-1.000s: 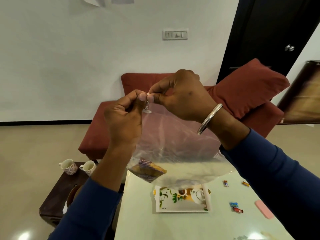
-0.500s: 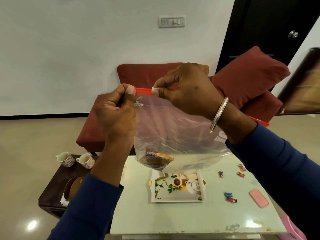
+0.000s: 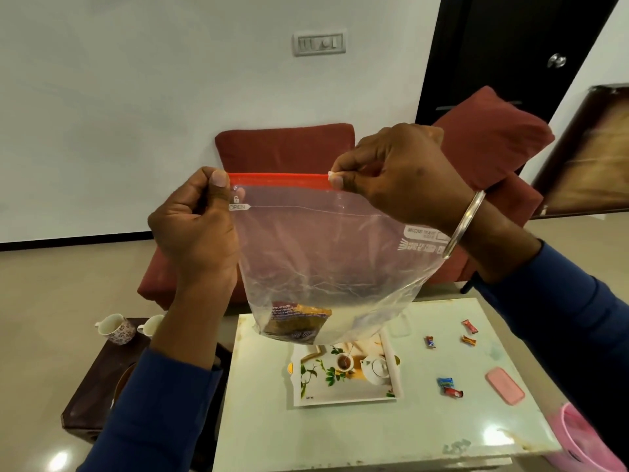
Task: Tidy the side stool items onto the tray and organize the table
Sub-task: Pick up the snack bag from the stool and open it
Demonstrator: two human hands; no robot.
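The zip bag (image 3: pixel 326 253) is pinched at its red seal by the left hand (image 3: pixel 195 229) and right hand (image 3: pixel 401 172) — an unsealed gap could spill the packet (image 3: pixel 299 323).

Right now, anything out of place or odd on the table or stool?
Five wrapped candies lie scattered on the white table, right of the printed tray, which carries nothing. Two floral cups sit on the side stool. A pink lid lies loose near the table's right edge. No spills visible.
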